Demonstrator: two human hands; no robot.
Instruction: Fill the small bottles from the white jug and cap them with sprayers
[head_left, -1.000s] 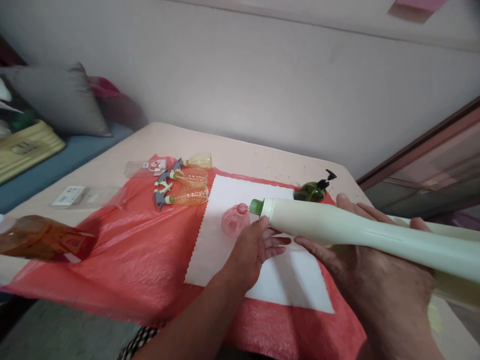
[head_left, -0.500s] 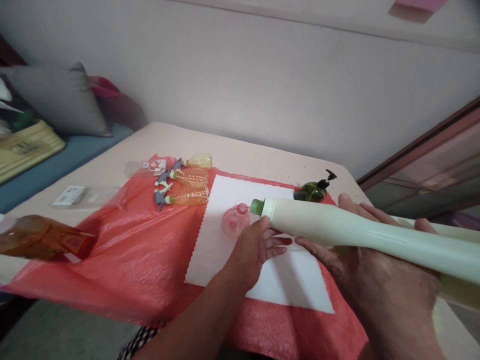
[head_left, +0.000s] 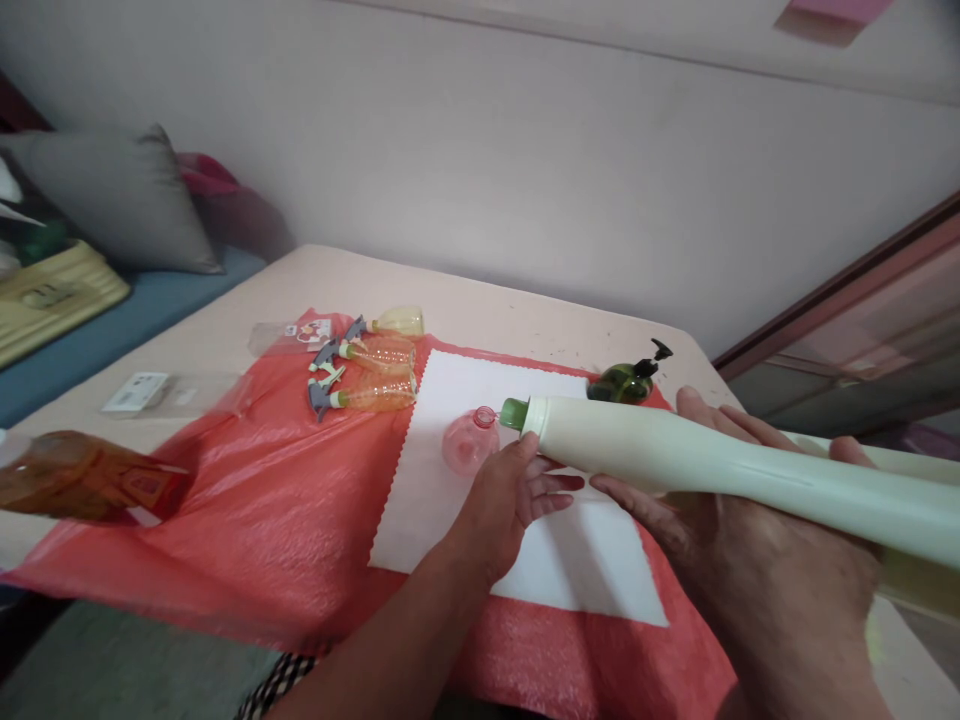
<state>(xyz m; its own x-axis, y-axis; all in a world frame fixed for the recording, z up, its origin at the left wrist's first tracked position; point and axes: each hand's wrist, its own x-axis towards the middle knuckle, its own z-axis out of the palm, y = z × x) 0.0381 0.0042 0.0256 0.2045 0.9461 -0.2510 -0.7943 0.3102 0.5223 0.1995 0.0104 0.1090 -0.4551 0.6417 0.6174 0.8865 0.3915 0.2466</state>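
Right hand (head_left: 750, 570): thumb tip now higher on the far side of the long pale green bottle (head_left: 712, 465) than a second ago, and fingers wrapped a shade further round the bottle's body; the shift came in the first half second, none after. Long pale green bottle: the wide end near the camera sits slightly lower in the picture than a second ago, with the green cap (head_left: 513, 412) at the same spot above the pink funnel (head_left: 466, 443).
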